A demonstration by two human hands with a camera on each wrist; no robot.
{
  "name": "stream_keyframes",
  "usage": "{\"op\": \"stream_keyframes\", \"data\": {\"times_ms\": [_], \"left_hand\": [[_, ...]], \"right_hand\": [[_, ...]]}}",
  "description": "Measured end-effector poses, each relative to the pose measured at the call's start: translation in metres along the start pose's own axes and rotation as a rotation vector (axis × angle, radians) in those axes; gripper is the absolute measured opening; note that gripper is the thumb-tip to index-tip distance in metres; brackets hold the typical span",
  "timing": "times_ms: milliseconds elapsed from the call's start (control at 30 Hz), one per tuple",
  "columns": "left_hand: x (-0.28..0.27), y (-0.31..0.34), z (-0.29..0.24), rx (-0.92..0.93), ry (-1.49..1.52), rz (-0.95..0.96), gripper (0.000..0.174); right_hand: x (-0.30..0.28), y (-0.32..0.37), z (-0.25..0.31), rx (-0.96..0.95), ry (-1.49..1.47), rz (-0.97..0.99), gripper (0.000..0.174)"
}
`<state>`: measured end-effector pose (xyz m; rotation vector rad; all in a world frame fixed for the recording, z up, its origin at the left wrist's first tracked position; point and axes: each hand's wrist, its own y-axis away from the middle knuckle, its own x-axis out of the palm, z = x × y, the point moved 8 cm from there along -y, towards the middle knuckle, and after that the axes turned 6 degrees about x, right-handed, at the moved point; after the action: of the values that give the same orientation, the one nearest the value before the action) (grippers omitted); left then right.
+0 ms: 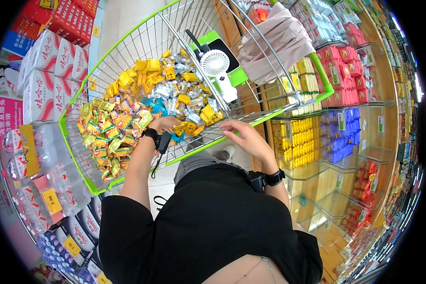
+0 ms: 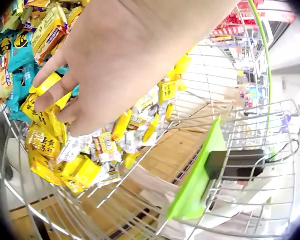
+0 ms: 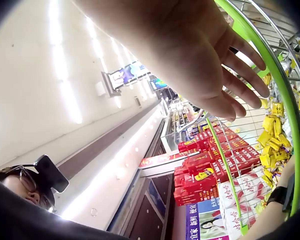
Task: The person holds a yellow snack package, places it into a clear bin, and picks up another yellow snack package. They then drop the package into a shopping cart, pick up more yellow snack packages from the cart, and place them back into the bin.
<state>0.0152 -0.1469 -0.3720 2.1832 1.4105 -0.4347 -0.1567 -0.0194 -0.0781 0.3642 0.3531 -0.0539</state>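
Observation:
My left hand [image 1: 164,124] reaches into the shopping cart [image 1: 65,127]. In the left wrist view, the curled fingers of that hand [image 2: 97,75] grip yellow packets [image 2: 49,122], partly hidden by the fingers. Beside them lie blue packets [image 2: 21,70], with silver and yellow pieces to the other side. A heap of orange and green packets [image 1: 113,128] is left of the hand in the head view. My right hand [image 1: 247,137] is over the cart's near green rim, its fingers loosely extended and holding nothing; the right wrist view also shows this hand [image 3: 200,65] beside the green rim [image 3: 291,107].
A white fan [image 1: 215,64] and a pink cloth [image 1: 277,42] are at the cart's handle end. Shelves of yellow packs [image 1: 296,142] and blue packs [image 1: 341,132] stand on the right. White cartons [image 1: 45,97] and wrapped bottles [image 1: 57,151] stand on the left.

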Motion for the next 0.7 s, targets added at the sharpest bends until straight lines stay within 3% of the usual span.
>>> {"op": "stream_keyframes", "data": {"times_ms": [67,100,133,200,233,267,333,400,467,500,567,700], "left_hand": [[-0.037,0.02,-0.028,-0.643,0.452,-0.145,0.033],[-0.047,0.013,-0.035,-0.439,0.271,-0.106,0.04],[-0.048,0.014,-0.033,-0.44,0.267,-0.107,0.04],[-0.083,0.037,-0.068,-0.836,0.66,-0.371,0.038],[-0.091,0.035,-0.074,-0.7,0.643,-0.38,0.046],[-0.096,0.037,-0.084,-0.702,0.639,-0.383,0.046],[-0.127,0.037,-0.121,-0.461,0.78,-0.605,0.043],[-0.141,0.041,-0.148,-0.352,0.791,-0.607,0.044],[-0.156,0.038,-0.186,-0.121,0.81,-0.573,0.048],[-0.159,0.039,-0.197,-0.121,0.807,-0.573,0.048],[-0.167,0.039,-0.23,0.103,0.834,-0.575,0.054],[-0.164,0.04,-0.26,0.241,0.966,-0.56,0.058]], "right_hand": [[0.0,0.001,0.002,-0.011,0.006,0.001,0.02],[0.0,0.001,0.003,-0.014,0.005,0.001,0.02],[0.0,0.001,0.003,-0.017,0.005,0.002,0.02],[-0.001,0.002,0.007,-0.032,0.013,0.005,0.021],[-0.002,0.002,0.009,-0.042,0.021,0.01,0.021],[-0.001,0.002,0.007,-0.047,0.021,0.009,0.021],[-0.004,0.001,0.007,-0.096,0.028,-0.029,0.021],[-0.006,0.002,0.009,-0.091,-0.003,-0.04,0.021],[-0.007,0.0,0.009,-0.087,-0.033,-0.052,0.022],[-0.009,-0.001,0.008,-0.098,-0.06,-0.09,0.024],[-0.011,-0.002,0.009,-0.11,-0.087,-0.127,0.025],[-0.015,0.004,0.021,-0.169,-0.101,-0.167,0.033]]}}
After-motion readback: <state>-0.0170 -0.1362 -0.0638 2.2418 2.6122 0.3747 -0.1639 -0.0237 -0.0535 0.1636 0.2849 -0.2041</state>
